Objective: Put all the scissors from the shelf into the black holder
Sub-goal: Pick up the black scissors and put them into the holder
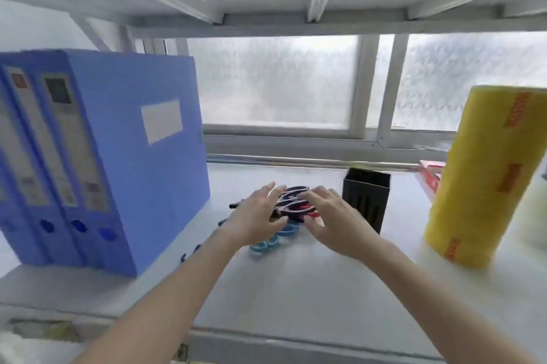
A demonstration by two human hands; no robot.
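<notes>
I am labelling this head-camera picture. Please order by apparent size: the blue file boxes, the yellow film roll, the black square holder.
1. Blue plastic file boxes, as a group, clearly largest.
2. Yellow cylindrical film roll.
3. Black square plastic holder, smallest, though it stands farther from the camera, so its real size is unsure.

Place: an office storage corner, or a supply room.
Furniture: a white metal shelf [296, 283] with another shelf board above it.
Office signs: three blue file boxes [97, 156] stand upright at the left, with labels on the spines.
Supplies: a black holder [366, 199] and a big yellow roll of film [485, 174].
Background: a frosted window [275, 82] stands behind the shelf.
</notes>
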